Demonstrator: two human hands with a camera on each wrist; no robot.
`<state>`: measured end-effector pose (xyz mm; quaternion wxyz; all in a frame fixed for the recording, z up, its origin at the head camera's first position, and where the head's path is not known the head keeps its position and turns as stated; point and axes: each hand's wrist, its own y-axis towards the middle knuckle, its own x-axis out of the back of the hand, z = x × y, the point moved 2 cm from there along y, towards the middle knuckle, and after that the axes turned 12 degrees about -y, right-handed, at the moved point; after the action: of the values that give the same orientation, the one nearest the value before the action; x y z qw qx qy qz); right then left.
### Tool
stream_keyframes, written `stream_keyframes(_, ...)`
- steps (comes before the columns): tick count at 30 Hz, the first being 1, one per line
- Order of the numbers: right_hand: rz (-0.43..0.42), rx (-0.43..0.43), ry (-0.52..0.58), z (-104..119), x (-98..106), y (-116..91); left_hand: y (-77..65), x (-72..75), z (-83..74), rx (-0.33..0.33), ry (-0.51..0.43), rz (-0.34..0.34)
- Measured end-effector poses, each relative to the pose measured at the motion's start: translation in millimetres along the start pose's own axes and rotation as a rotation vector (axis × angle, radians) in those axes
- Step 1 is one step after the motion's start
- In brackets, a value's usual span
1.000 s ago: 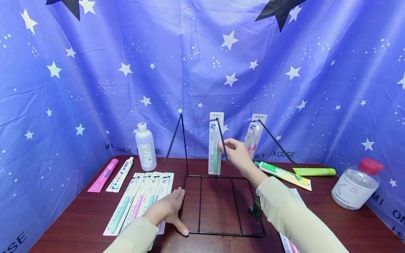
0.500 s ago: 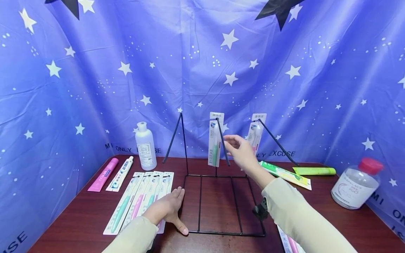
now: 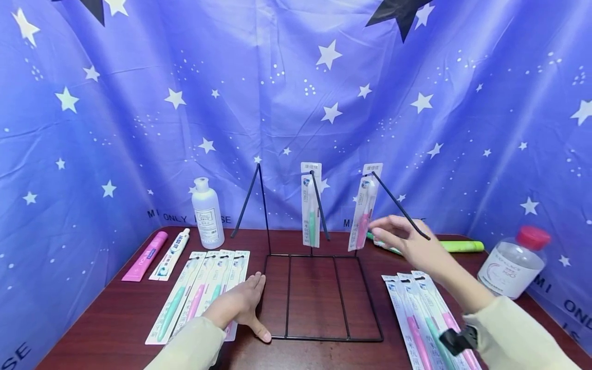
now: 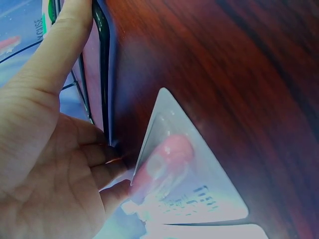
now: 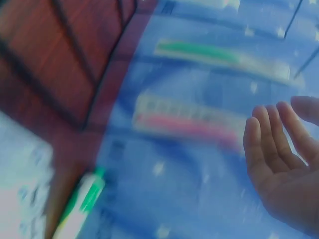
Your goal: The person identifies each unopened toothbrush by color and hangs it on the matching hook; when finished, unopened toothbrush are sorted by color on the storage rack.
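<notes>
A black wire rack (image 3: 326,339) stands on the table with hooks sticking out. From its middle hook hangs a packaged green toothbrush (image 3: 311,226), and a packaged pink toothbrush (image 3: 364,221) hangs tilted from the right one. The left hook carries nothing. My left hand (image 3: 239,304) rests with fingers extended at the rack's left base wire, thumb at the front corner, beside a packaged pink-handled toothbrush (image 4: 169,154). My right hand (image 3: 411,244) is under the right hook, fingers loosely bent and holding nothing, close to the hanging pink toothbrush; the right wrist view is blurred.
Several packaged toothbrushes (image 3: 176,308) lie left of the rack, and three or so toothbrush packs (image 3: 411,313) lie at right front. At the left stand or lie a white bottle (image 3: 206,216), toothpaste tube (image 3: 171,255) and pink tube (image 3: 145,257). A red-capped bottle (image 3: 511,270) and yellow-green tube (image 3: 462,246) are right.
My right hand has left the green toothbrush and moved right and down to the pink one. The packs at right front have come into view. My left hand keeps its place at the rack.
</notes>
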<state>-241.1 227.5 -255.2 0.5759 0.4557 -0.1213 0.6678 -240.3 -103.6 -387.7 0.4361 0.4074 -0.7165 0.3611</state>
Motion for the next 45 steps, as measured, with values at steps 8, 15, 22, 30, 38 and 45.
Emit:
stream_keyframes(8,-0.035,-0.163,-0.025,-72.8,27.1,-49.5,-0.4,-0.4,1.1,-0.002,0.008,0.002)
stream_keyframes(15,0.009,-0.348,0.028,-131.8,29.2,-90.5,-1.0,-0.3,1.2,-0.002,0.003,0.004)
stream_keyframes(22,0.167,-0.552,0.050,-163.0,17.8,-114.4,-0.8,-1.4,1.1,-0.002,-0.011,0.003)
stream_keyframes(30,0.208,-0.664,-0.105,-171.4,1.9,-117.2,-0.5,-1.5,1.3,-0.005,-0.008,-0.005)
stream_keyframes(38,0.237,-0.621,-0.330,-166.5,-6.3,-108.7,0.5,-1.8,1.5,-0.005,-0.001,-0.004)
stream_keyframes(45,0.263,-0.668,-0.252,-170.0,-7.6,-106.4,0.4,-2.1,1.2,-0.003,0.009,-0.005)
